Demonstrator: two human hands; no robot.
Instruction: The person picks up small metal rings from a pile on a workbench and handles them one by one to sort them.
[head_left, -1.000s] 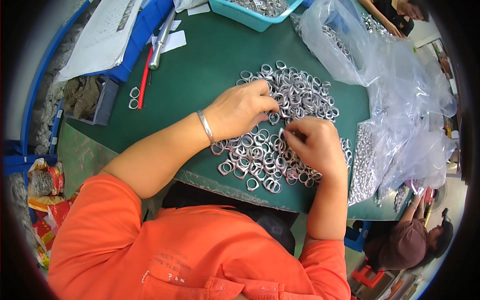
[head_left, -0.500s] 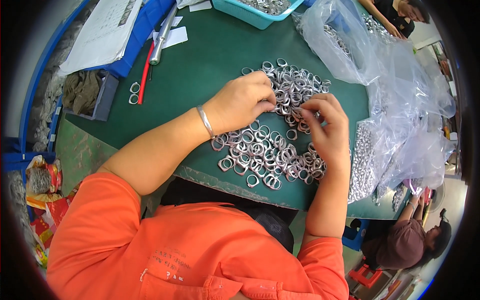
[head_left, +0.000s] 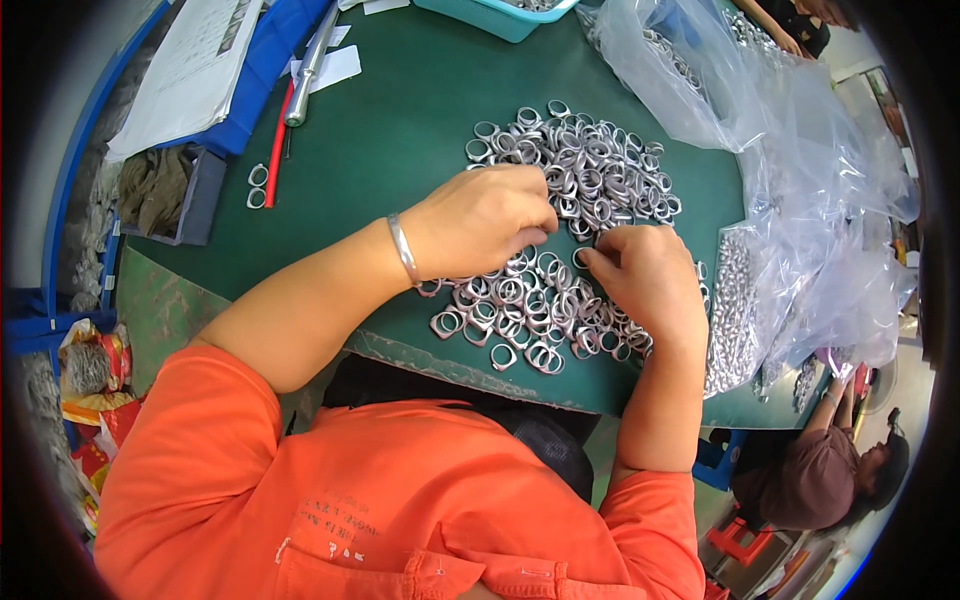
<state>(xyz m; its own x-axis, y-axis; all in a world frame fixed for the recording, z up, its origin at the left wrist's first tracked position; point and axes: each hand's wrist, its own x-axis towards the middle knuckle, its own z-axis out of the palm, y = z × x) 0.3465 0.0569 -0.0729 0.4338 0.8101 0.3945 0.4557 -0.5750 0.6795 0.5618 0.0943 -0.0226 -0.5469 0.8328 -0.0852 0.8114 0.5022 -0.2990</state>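
Observation:
Two groups of silver-grey metal rings lie on the green tabletop (head_left: 380, 150): a heaped far pile (head_left: 600, 165) and a looser near group (head_left: 530, 310). My left hand (head_left: 490, 215), with a silver bangle on its wrist, is curled at the left side between them. Its thumb and fingers are drawn together, and whatever they hold is hidden. My right hand (head_left: 650, 275) is lowered at the right side, thumb and fingers closed at the edge of a single ring (head_left: 581, 258) between the two groups.
Clear plastic bags (head_left: 800, 200) of metal pieces cover the right side. At the back stands a turquoise basket (head_left: 510, 22). A metal rod (head_left: 312, 65), a red stick (head_left: 279, 150) and two rings (head_left: 257, 186) lie left. Another person (head_left: 825, 470) works at right.
My right hand has come down and nearer to me, from the far pile's edge to the single ring. My left hand has shifted slightly nearer. The view has moved a little.

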